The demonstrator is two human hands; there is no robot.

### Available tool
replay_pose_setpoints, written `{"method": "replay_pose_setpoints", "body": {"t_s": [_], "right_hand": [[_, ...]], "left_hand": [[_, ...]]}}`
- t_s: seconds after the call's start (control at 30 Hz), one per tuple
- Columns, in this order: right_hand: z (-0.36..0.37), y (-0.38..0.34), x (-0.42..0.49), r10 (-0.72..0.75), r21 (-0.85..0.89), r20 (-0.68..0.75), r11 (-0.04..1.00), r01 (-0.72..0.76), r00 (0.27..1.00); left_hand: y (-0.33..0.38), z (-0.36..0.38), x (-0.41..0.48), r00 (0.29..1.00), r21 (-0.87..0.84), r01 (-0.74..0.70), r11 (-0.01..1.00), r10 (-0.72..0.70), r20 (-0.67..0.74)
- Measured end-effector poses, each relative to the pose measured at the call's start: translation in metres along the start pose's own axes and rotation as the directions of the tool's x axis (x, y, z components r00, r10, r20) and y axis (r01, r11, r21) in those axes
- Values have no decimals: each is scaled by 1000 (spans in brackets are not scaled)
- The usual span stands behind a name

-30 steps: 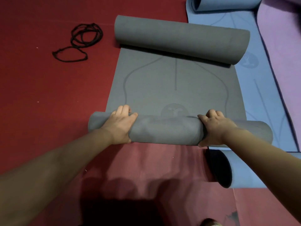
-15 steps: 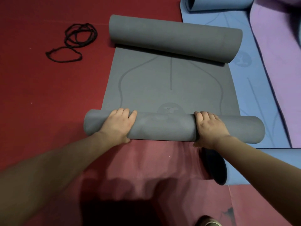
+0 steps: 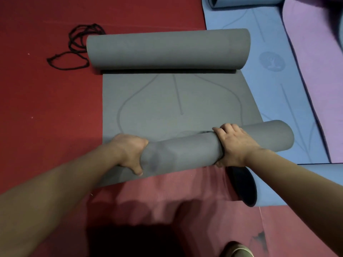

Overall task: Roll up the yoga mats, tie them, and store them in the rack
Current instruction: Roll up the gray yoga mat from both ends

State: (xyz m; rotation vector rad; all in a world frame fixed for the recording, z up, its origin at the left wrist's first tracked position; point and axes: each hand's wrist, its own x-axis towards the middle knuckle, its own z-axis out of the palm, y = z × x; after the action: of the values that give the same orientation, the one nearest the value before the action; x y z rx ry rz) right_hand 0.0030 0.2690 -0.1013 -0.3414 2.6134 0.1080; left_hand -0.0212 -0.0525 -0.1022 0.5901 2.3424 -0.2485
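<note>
Head | left grip (image 3: 130,150) + right grip (image 3: 235,145) clasp grey mat roll (image 3: 181,151) | roll spans between them

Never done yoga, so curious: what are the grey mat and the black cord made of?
The grey mat is probably foam or rubber, matte without shine: it rolls into a soft, thick tube. The black cord looks like textile rope, lying in limp loops; its weave is too small to tell.

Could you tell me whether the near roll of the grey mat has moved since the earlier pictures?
Yes. The near roll has advanced toward the far roll, nearer the printed centre line, right end leading.
</note>
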Motion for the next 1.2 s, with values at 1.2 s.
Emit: {"method": "replay_pose_setpoints", "body": {"t_s": [1.2], "right_hand": [[-2,-9,15,13,65,-60,998,-9,998]], "left_hand": [[-5,18,19,941,-25,-83,996,71,-332]]}}
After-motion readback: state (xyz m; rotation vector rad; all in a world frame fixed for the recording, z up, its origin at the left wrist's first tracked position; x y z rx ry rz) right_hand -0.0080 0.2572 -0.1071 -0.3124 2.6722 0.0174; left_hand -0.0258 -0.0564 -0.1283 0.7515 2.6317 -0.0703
